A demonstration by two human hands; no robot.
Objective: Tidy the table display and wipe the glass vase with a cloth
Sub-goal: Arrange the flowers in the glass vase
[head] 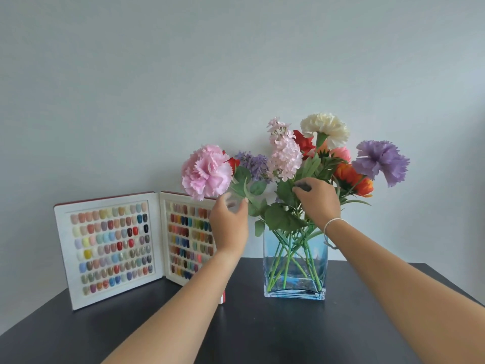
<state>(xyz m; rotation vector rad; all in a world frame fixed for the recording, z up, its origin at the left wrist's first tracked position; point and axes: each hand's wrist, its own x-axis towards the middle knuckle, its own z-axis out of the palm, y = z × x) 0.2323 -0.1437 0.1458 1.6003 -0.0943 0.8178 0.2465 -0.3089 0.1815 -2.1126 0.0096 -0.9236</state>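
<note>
We see a plain pale grey-blue wall (183, 74) filling the far side, evenly lit; a dark matte table (262, 332) butts against it; a faint shadow sits at the wall's far right.

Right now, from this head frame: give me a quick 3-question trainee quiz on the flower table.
1. True or false: a cloth lies on the black table.
2. Which hand wears the thin white bracelet?
3. The open white nail-colour sample book stands on which side of the clear blue-tinted rectangular glass vase: A left, B right?

Key: 1 false. 2 the right hand. 3 A.
</note>
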